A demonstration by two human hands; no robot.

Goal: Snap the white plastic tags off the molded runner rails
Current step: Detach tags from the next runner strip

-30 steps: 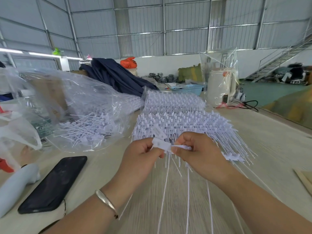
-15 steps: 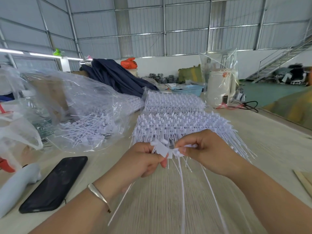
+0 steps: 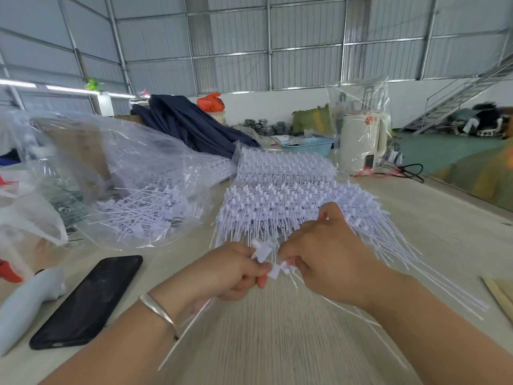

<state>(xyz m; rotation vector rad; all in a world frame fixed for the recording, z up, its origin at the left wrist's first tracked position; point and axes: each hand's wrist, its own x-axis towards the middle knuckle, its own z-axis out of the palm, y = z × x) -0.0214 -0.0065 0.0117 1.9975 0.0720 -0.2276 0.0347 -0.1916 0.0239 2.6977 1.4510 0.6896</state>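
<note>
My left hand [image 3: 231,270] and my right hand [image 3: 324,254] meet over the table, just in front of a big stack of white molded runner rails [image 3: 291,207] full of tags. Between the fingertips of both hands sits a small cluster of white plastic tags [image 3: 266,254]. My left hand pinches its left side, my right hand pinches the right side near a runner piece [image 3: 283,269]. Thin white tails hang down from the cluster below my hands.
A clear plastic bag [image 3: 133,184] at the left holds loose snapped tags. A black phone [image 3: 88,301] and a pale blue object [image 3: 25,304] lie at the near left. A blue basket [image 3: 308,147], a white appliance [image 3: 361,143] and dark cloth [image 3: 191,126] stand behind.
The tag cluster has shifted lower between my hands, and my right hand has moved down and closer to my left. The hanging tails swung.
</note>
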